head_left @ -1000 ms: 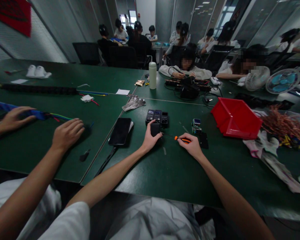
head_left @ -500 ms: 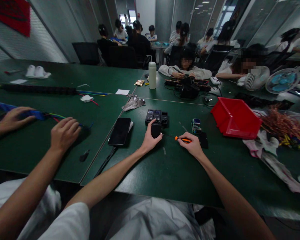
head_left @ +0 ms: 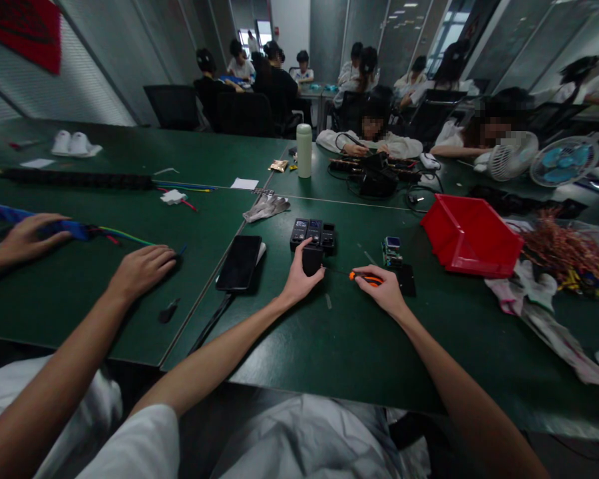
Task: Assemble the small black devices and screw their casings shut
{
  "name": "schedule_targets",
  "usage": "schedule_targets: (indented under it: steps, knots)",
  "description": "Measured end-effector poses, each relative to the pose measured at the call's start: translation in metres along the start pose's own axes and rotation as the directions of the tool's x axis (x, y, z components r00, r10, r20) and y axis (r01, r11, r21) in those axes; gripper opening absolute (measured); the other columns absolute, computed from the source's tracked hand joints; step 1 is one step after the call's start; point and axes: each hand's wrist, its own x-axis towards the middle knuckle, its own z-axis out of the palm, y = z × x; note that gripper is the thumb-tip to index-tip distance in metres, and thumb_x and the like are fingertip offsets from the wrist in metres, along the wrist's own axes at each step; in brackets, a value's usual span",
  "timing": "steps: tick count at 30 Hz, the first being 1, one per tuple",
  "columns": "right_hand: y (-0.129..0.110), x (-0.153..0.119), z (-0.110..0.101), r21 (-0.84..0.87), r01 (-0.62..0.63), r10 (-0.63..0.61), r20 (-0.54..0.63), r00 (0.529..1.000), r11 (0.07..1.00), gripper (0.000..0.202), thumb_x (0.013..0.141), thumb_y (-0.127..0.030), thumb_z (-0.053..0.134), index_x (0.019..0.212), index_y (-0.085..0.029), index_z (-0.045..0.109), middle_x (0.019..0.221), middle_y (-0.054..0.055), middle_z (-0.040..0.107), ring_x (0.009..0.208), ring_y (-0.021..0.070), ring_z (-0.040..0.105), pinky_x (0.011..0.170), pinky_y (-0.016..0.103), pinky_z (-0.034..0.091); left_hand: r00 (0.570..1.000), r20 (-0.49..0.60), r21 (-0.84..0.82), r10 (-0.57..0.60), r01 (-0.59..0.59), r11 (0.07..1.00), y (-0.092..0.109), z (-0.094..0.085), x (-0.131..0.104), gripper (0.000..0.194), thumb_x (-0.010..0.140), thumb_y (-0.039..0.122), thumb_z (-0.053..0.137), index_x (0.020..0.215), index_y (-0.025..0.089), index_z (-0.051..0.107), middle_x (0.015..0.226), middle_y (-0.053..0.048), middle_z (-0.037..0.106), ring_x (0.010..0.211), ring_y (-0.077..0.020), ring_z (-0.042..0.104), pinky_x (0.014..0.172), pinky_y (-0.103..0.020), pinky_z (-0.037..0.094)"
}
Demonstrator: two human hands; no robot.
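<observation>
My left hand [head_left: 300,278] is closed around a small black box-shaped case [head_left: 312,260], holding it just above the green table. In my right hand [head_left: 382,287] is a screwdriver [head_left: 369,278] with an orange and black handle. Its thin shaft points left, and the tip is at the case's right side; whether it sits in a screw I cannot tell. Behind the case stand several black devices with small screens [head_left: 313,229]. A small circuit board with a screen [head_left: 392,251] lies beyond my right hand, beside a flat black plate [head_left: 407,280].
A smartphone [head_left: 239,263] with a cable lies left of my left hand. A red bin [head_left: 472,236] stands at the right, near copper wire [head_left: 569,246]. Behind are a glove [head_left: 266,207] and a bottle [head_left: 304,151]. A co-worker's hands [head_left: 142,269] work on cables at the left.
The co-worker's nearer hand at the left has moved slightly right and down and now lies flatter. My own hands, the case and the screwdriver have barely shifted.
</observation>
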Motion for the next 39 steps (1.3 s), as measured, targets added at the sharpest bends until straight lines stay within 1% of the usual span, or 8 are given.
schedule_targets:
  steps: [3, 8, 13, 22, 28, 33, 36, 39]
  knots:
    - [0.003, 0.001, 0.002, 0.096, -0.059, 0.066, -0.071, 0.995, 0.994, 0.028, 0.072, -0.037, 0.067, 0.094, -0.019, 0.063, 0.087, 0.005, 0.064, 0.078, 0.0179, 0.062, 0.070, 0.031, 0.051, 0.999, -0.031, 0.021, 0.004, -0.004, 1.000, -0.001, -0.001, 0.001, 0.069, 0.074, 0.022, 0.062, 0.134, 0.025, 0.030, 0.115, -0.006, 0.049, 0.095, -0.0168, 0.052, 0.090, -0.035, 0.043]
    - [0.011, 0.003, 0.006, 0.306, -0.171, 0.211, -0.103, 0.972, 0.936, 0.036, 0.068, -0.040, 0.071, 0.093, -0.019, 0.057, 0.073, 0.001, 0.062, 0.057, 0.0133, 0.058, 0.048, 0.024, 0.047, 1.000, -0.026, 0.020, 0.005, -0.005, 1.000, -0.002, 0.000, 0.000, 0.070, 0.074, 0.022, 0.063, 0.135, 0.025, 0.030, 0.122, -0.007, 0.047, 0.109, -0.0202, 0.049, 0.098, -0.038, 0.038]
    - [0.011, 0.005, 0.006, 0.468, -0.175, 0.242, -0.086, 0.966, 0.866, 0.037, 0.072, -0.039, 0.068, 0.099, -0.020, 0.052, 0.082, 0.002, 0.062, 0.062, 0.0131, 0.060, 0.049, 0.023, 0.048, 1.000, -0.022, 0.031, 0.013, -0.012, 0.999, 0.000, 0.000, 0.000, 0.068, 0.074, 0.022, 0.063, 0.133, 0.024, 0.031, 0.122, -0.007, 0.047, 0.108, -0.0198, 0.049, 0.098, -0.038, 0.038]
    - [0.011, 0.005, 0.006, 0.465, -0.195, 0.260, -0.080, 0.962, 0.864, 0.037, 0.072, -0.040, 0.068, 0.098, -0.021, 0.050, 0.072, 0.000, 0.063, 0.057, 0.0128, 0.060, 0.050, 0.024, 0.049, 1.000, -0.004, -0.003, 0.001, -0.001, 1.000, 0.002, 0.001, -0.001, 0.068, 0.075, 0.022, 0.063, 0.133, 0.023, 0.029, 0.108, -0.005, 0.050, 0.086, -0.0142, 0.054, 0.086, -0.034, 0.045]
    - [0.011, 0.004, 0.006, 0.455, -0.191, 0.258, -0.091, 0.962, 0.870, 0.023, 0.077, -0.039, 0.063, 0.083, -0.020, 0.053, 0.054, -0.004, 0.056, 0.047, 0.0108, 0.053, 0.047, 0.022, 0.044, 1.000, 0.006, -0.007, 0.007, -0.007, 1.000, 0.003, 0.001, -0.001, 0.068, 0.074, 0.022, 0.063, 0.134, 0.023, 0.029, 0.106, -0.005, 0.052, 0.087, -0.0148, 0.054, 0.086, -0.034, 0.044]
    - [0.012, 0.005, 0.005, 0.485, -0.177, 0.279, -0.146, 0.949, 0.856, 0.022, 0.078, -0.040, 0.061, 0.076, -0.020, 0.053, 0.050, -0.005, 0.049, 0.043, 0.0097, 0.047, 0.042, 0.021, 0.038, 1.000, -0.021, 0.002, -0.008, 0.008, 1.000, 0.003, 0.000, -0.001, 0.066, 0.072, 0.021, 0.065, 0.129, 0.023, 0.034, 0.109, -0.005, 0.051, 0.090, -0.0159, 0.053, 0.086, -0.033, 0.044]
    - [0.011, 0.007, 0.003, 0.516, -0.142, 0.282, -0.204, 0.938, 0.845, 0.019, 0.080, -0.039, 0.059, 0.083, -0.021, 0.055, 0.054, -0.004, 0.051, 0.046, 0.0103, 0.049, 0.044, 0.021, 0.040, 0.999, -0.029, -0.033, -0.039, 0.038, 0.999, 0.003, 0.000, -0.001, 0.062, 0.072, 0.024, 0.065, 0.127, 0.024, 0.037, 0.111, -0.005, 0.050, 0.094, -0.0171, 0.053, 0.086, -0.033, 0.045]
    - [0.009, 0.006, 0.004, 0.516, -0.115, 0.241, -0.184, 0.953, 0.849, 0.024, 0.082, -0.038, 0.055, 0.099, -0.022, 0.058, 0.077, 0.002, 0.062, 0.058, 0.0115, 0.056, 0.050, 0.024, 0.045, 0.995, 0.008, -0.148, -0.098, 0.098, 0.984, 0.002, 0.000, -0.002, 0.056, 0.074, 0.030, 0.064, 0.124, 0.024, 0.038, 0.110, -0.005, 0.051, 0.090, -0.0167, 0.057, 0.083, -0.034, 0.047]
